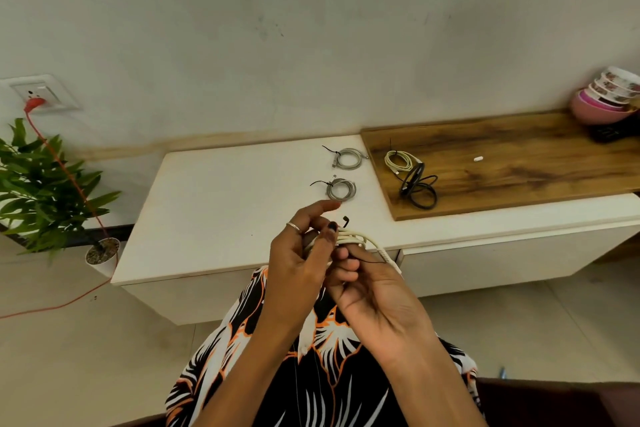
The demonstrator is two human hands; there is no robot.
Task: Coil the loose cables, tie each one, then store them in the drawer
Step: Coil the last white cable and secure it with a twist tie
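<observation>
The cream cable coil (pixel 360 241) looks light and springy. Both hands, left hand (pixel 298 263) and right hand (pixel 374 288), pinch its bunched loops; best held there, beside the black tie (pixel 367 259).

No legible text or labels

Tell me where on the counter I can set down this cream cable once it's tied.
The white counter lies bare left of the two tied grey coils. The wooden board is bare right of the small white piece. Its left end is crowded by the cream coil and the black cable.
</observation>
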